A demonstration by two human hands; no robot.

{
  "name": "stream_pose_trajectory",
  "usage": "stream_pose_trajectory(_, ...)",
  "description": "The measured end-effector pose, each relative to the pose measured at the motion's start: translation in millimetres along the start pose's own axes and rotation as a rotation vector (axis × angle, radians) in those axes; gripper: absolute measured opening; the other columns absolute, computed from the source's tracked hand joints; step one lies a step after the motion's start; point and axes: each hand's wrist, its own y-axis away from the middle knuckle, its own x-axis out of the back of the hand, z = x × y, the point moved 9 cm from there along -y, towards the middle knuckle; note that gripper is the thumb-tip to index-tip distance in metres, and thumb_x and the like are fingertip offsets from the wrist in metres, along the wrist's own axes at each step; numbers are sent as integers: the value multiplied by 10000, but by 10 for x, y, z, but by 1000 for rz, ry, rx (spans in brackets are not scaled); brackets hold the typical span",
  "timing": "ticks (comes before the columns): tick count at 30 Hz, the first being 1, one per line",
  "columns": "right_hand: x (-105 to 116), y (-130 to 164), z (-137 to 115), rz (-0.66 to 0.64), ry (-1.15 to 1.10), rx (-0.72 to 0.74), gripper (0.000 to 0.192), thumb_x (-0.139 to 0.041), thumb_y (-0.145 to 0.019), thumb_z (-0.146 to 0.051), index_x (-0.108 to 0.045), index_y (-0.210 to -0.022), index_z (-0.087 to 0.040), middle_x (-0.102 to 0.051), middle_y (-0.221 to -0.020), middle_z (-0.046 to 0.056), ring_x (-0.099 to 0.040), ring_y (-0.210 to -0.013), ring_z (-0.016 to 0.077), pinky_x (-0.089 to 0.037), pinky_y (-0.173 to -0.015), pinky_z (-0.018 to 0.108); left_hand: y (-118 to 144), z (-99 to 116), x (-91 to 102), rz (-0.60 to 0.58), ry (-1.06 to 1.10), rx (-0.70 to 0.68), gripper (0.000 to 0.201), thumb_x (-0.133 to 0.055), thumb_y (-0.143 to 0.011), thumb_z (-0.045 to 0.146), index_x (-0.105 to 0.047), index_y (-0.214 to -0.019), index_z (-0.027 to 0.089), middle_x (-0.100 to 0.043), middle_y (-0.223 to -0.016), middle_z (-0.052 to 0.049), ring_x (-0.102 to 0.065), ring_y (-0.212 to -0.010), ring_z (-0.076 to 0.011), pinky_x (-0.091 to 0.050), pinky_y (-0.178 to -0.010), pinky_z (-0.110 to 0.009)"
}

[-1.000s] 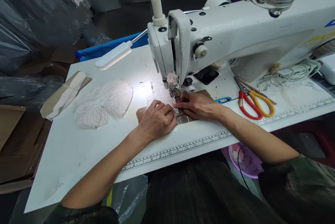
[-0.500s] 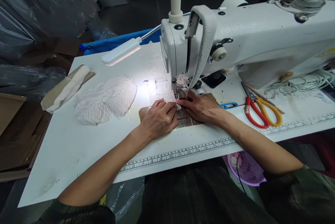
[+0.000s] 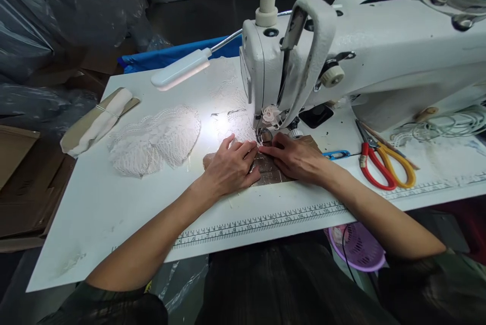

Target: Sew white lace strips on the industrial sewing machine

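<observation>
Here both the left hand [image 3: 231, 167] and right hand [image 3: 298, 157] press flat, unclenched, on a glossy brown gridded patch [image 3: 270, 174], its long axis running nine to three o'clock under the sewing machine [image 3: 364, 62].

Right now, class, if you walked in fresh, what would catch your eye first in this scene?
First, the big white sewing machine across the back right, its lamp throwing a bright patch on the white table. Under its needle, the left hand and right hand press flat on a brown gridded fabric piece. A heap of white lace lies to the left, red and yellow-handled scissors to the right.
</observation>
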Motion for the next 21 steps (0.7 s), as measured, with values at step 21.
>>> stream_pose_trajectory(21,118,24,175,-79,-137,-156,338,-445,-948,-265,-684,-1178,-198,-630,-1050,114,-592,-747,175,-494,-680,310,-87,-181,-47,-91,92,84,532,-497,-924,470,-587,-1263,70,-591,-1294,-173,-608,-1048,-300,-449,-1000,-518)
